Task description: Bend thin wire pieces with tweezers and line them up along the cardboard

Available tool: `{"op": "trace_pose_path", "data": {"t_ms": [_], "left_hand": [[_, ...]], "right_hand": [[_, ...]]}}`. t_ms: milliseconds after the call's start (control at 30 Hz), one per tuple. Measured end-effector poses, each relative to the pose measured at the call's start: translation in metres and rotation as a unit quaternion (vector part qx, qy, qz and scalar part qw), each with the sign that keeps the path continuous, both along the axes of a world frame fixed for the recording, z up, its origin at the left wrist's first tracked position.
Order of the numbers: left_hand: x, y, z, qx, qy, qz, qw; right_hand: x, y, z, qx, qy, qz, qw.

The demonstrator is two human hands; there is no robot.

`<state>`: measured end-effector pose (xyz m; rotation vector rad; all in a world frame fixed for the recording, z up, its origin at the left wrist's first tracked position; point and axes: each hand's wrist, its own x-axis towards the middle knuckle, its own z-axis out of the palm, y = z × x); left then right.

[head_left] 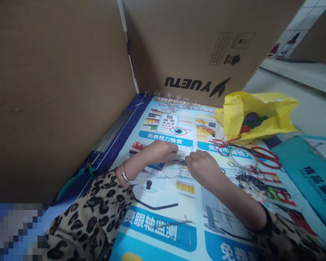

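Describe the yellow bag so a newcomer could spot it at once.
Find the black-lettered cardboard wall. At its foot, toward the right end and beyond the right hand, sits an open bag. Its bright yellow sides, with dark and red things showing inside, set it apart from the teal package nearby.

Big brown cardboard (57, 79) fills the upper left, with black upside-down letters (197, 86) at the top middle. A yellow paper bag (232, 117) sits open at right, near a blue-green packet (299, 157).
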<state>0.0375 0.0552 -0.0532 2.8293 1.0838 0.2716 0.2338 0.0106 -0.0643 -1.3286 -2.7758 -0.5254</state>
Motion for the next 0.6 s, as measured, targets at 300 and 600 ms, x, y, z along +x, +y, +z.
{"op": "trace_pose_path", "data": {"t_ms": [300,600], "left_hand": [[-0.001,-0.007,0.000,0.017,0.004,0.019,1.000],[-0.006,-0.015,-0.009,0.026,-0.017,0.030,0.999]], "right_hand": [[-0.002,0.009,-0.005,-0.010,0.011,0.010,1.000],[-0.002,0.012,-0.008,0.015,0.022,0.040,0.999]]}}
